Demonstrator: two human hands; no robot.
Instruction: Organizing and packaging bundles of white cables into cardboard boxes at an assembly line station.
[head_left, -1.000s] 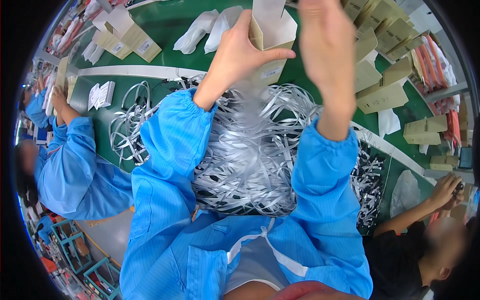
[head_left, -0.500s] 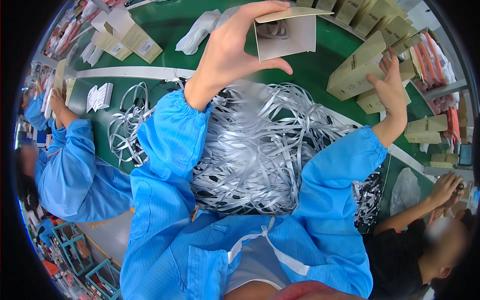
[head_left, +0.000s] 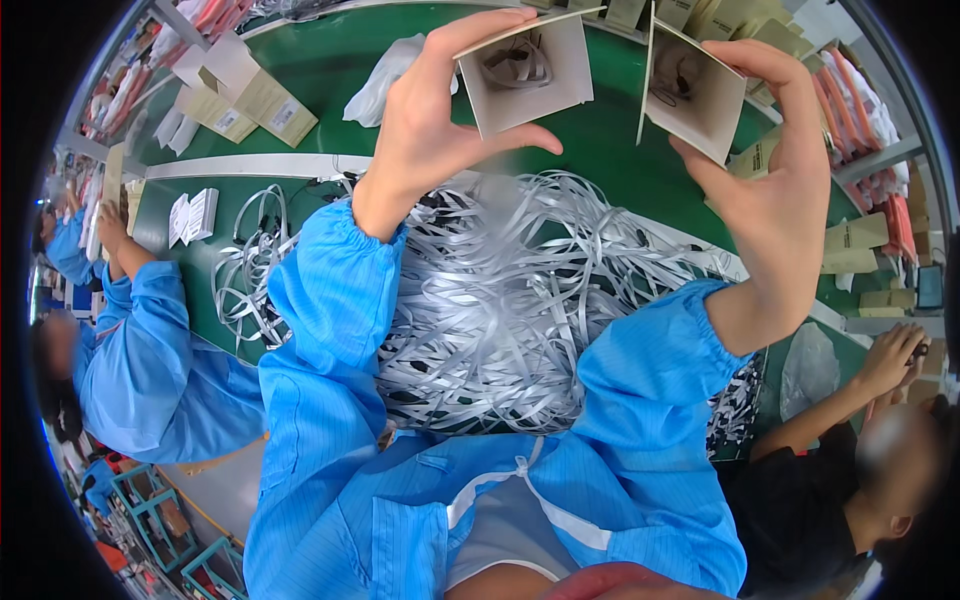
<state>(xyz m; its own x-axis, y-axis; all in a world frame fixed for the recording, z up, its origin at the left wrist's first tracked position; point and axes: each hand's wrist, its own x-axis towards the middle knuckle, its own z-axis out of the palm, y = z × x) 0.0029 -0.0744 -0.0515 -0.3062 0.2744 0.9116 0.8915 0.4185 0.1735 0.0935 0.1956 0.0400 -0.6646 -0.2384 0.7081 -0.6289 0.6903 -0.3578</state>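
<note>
Beyond the white flat-cable heap (head_left: 480, 330), left hand (head_left: 420, 112) clasps left carton (head_left: 545, 95), right hand (head_left: 778, 170) pinches right carton (head_left: 703, 115), mouths facing the wearer.

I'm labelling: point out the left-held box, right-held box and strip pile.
Left-held box (head_left: 564, 78): head view, inner wall.
Right-held box (head_left: 707, 103): head view, inner wall.
Strip pile (head_left: 485, 310): head view, middle.

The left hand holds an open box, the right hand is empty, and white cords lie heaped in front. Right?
The right hand isn't empty: the head view shows it holding another open box. The left hand does hold an open box, and white cords lie heaped in front.
</note>
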